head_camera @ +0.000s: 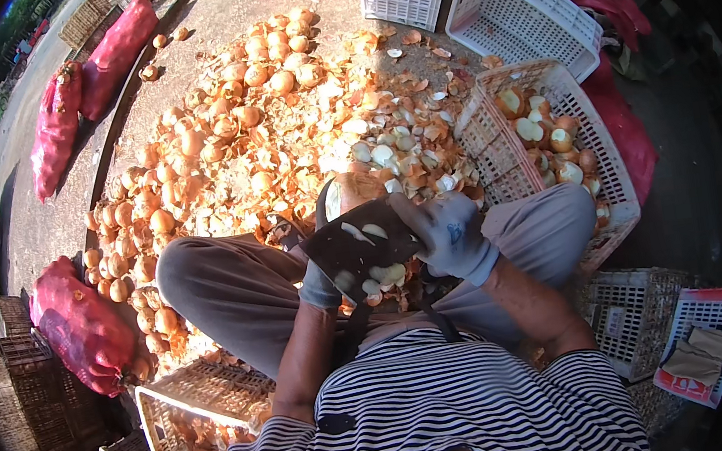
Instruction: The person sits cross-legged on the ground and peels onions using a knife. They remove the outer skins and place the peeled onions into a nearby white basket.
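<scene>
My right hand [455,231], in a pale grey glove, grips a cleaver with a broad dark blade [363,245]. Thin pale onion slices [374,230] cling to the blade. Just beyond its far edge shows a large onion [358,188], partly cut to white on its left side. My left hand [320,289], also gloved, reaches under the blade toward this onion. Its fingers are mostly hidden; the onion's height off the floor shows it is held there. Pale onion trimmings [389,275] lie near the blade's lower edge.
Whole onions [192,141] and loose skins [295,132] cover the floor ahead. Trimmed onions [560,140] fill a plastic crate [614,184] by my right knee. A skin-filled crate [148,420] stands lower left. Red mesh sacks [83,327] lie left; a white crate [528,15] is upper right.
</scene>
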Motion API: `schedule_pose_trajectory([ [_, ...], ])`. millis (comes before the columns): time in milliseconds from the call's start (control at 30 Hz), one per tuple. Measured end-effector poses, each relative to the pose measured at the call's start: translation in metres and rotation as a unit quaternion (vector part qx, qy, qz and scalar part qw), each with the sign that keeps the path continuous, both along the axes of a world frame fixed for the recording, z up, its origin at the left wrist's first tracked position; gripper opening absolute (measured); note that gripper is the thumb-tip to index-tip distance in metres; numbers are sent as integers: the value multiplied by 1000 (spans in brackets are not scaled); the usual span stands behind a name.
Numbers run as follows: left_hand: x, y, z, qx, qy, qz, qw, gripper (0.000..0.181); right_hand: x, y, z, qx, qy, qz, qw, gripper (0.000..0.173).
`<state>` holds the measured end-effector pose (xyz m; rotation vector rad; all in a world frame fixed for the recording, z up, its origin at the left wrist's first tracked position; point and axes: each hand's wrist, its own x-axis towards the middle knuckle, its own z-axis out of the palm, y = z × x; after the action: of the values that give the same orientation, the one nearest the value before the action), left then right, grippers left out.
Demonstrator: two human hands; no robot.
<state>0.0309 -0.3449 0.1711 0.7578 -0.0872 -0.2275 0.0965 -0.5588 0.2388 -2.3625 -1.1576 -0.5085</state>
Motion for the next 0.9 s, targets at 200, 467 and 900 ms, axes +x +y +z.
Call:
schedule_pose_trajectory([
  [200,4,1,-37,15,-6,49,999,28,-12,-6,19,-50,-17,21,998,60],
  [467,1,0,-14,-90,-1,-44,995,63,-4,-14,0,-131,-24,-34,990,73],
  [900,24,5,-16,20,22,48,998,80,36,-17,-46,-25,398,-204,894,30],
])
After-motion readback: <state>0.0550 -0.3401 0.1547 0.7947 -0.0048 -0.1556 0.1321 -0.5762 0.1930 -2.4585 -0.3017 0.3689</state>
